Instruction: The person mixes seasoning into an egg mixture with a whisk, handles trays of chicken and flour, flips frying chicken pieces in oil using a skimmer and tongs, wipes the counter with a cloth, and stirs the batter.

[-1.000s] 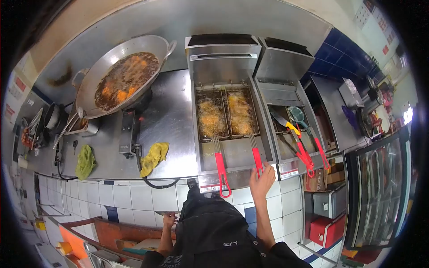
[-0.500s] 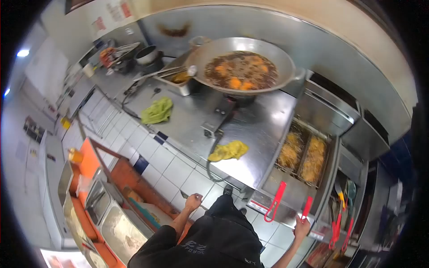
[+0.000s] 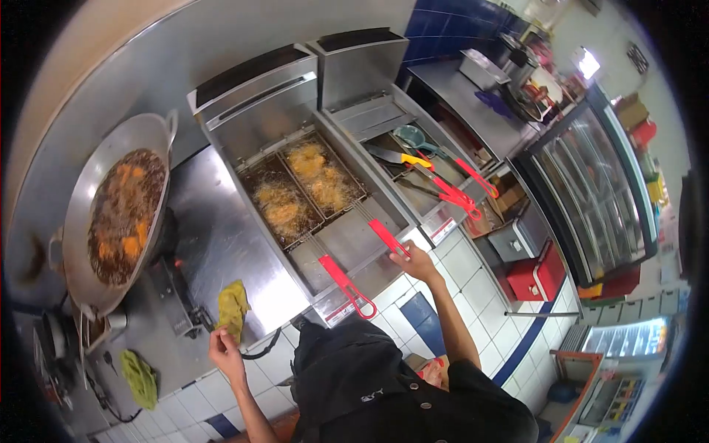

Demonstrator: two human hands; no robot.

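My right hand [image 3: 413,262] grips the red handle of the right fryer basket [image 3: 386,236], which sits in bubbling oil with battered golden pieces [image 3: 325,181] in it. Beside it, the left fryer basket [image 3: 342,280] also holds frying pieces [image 3: 281,207], and no hand touches its red handle. My left hand [image 3: 226,353] is raised with curled fingers near the steel counter's front edge, just below a yellow cloth [image 3: 233,306]. Whatever its fingers may hold is too small to make out.
A large wok [image 3: 74,214] of bubbling oil with orange pieces stands on the left counter, near a green cloth [image 3: 139,378]. Right of the fryer, a second fryer bay holds red-handled tools [image 3: 450,192]. Farther right are a glass display case [image 3: 591,184] and a red cooler box [image 3: 535,273].
My view has swung right, bringing the display case and right-hand counter into sight. My right hand stays at the right basket's handle. My left hand now appears close to the yellow cloth.
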